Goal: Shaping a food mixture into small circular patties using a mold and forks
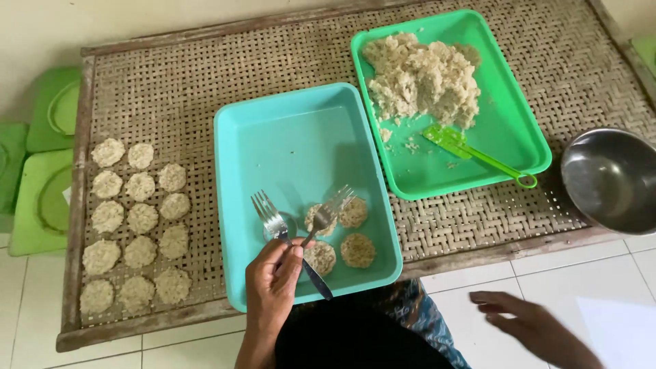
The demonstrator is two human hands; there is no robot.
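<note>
Over the near edge of the turquoise tray (287,130), two metal forks (270,217) are gripped together in the left hand (273,283), whose fingers are curled shut around the handles. The tines of one fork are raised over the bare tray floor, while the tines of the other are laid on one of the four flattened rice patties (358,250) grouped in the tray's near right corner, just beyond the hand. The right hand (529,324) is held well apart from the forks and patties, low over the white tiled floor (581,270), palm down with the fingers spread loosely; nothing is held in it. Behind the turquoise tray, a green tray (509,123) is seen, loaded with a heap of rice mixture (424,78) and a green spatula (471,152). On the woven mat (171,89) to the left, finished patties (137,225) are set out in rows. A steel bowl (610,179) is placed at the right edge.
</note>
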